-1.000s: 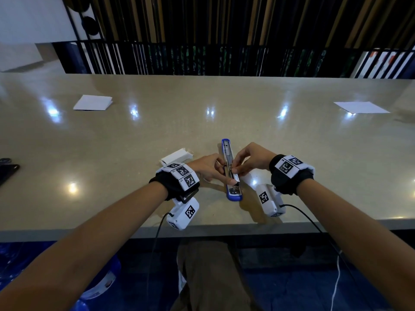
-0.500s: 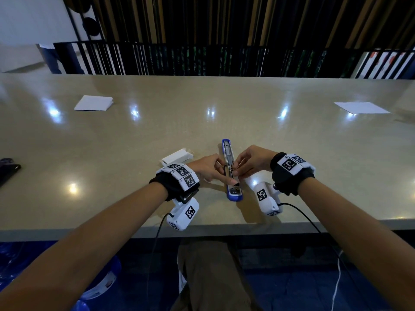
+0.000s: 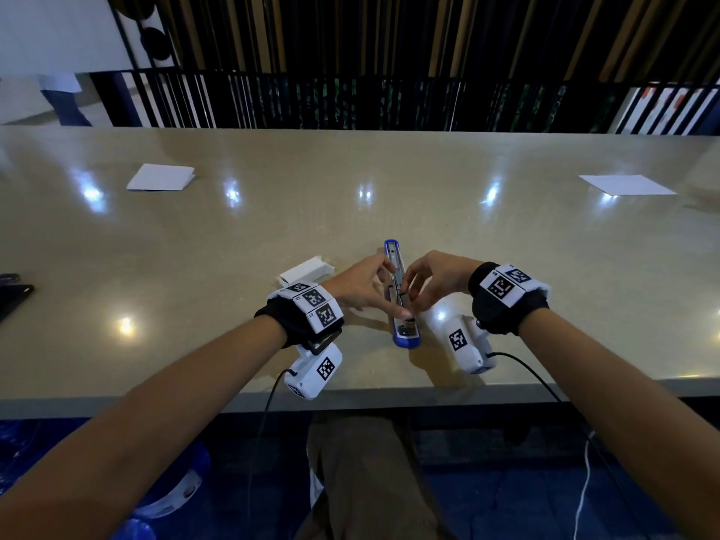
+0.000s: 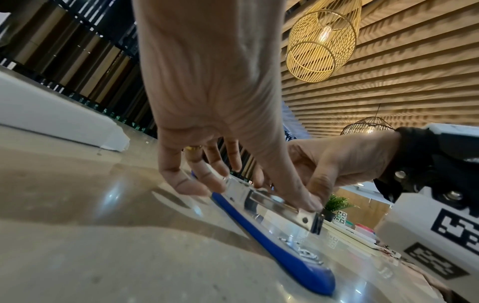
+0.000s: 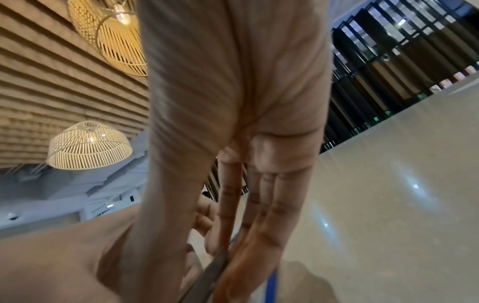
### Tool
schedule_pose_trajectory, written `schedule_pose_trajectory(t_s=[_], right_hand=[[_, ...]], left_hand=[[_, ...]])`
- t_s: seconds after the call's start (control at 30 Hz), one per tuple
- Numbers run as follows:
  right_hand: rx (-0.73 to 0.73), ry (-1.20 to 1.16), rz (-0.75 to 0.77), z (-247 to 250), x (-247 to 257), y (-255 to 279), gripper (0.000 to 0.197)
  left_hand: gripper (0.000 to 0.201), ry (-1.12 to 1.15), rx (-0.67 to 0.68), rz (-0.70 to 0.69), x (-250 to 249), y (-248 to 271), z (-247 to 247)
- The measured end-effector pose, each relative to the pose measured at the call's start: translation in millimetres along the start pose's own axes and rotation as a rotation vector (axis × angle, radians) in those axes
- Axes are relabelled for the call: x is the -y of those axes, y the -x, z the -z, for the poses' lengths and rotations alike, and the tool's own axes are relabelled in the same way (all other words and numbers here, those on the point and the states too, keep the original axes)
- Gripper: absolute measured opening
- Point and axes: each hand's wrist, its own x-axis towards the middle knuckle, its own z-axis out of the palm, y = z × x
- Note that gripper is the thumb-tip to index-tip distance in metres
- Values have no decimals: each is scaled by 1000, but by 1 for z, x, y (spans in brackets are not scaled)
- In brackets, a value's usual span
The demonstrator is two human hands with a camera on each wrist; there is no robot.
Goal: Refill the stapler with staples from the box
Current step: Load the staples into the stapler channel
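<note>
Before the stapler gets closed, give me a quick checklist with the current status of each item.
1. Stapler opened flat on the table, blue base down: ok.
2. Left hand steadies the metal staple channel, thumb pressing near its front end: ok.
3. Right hand at the channel, fingers curled over it: ok; whether it pinches a staple strip: cannot tell.
4. Staples seated fully in the channel: cannot tell, fingers hide it.
5. Staple box within reach, lying behind the left wrist: ok.
6. Fingers out of the way for closing: not ok, both hands are on the channel.
</note>
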Motion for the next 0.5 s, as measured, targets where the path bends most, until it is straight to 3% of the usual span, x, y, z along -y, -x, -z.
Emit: schedule_pose_trajectory(t_s=[0.1,0.37,0.5], right_hand=[[15,131,57,0,1,1,36],[-17,188,111,1,4,2,43],[-10,-53,130,2,5,4,17]], left_hand=[[77,-13,57,-2,0,-1,1],[75,-41,83,-11,1,-4,1],[74,-47,92,-15,1,-3,1]])
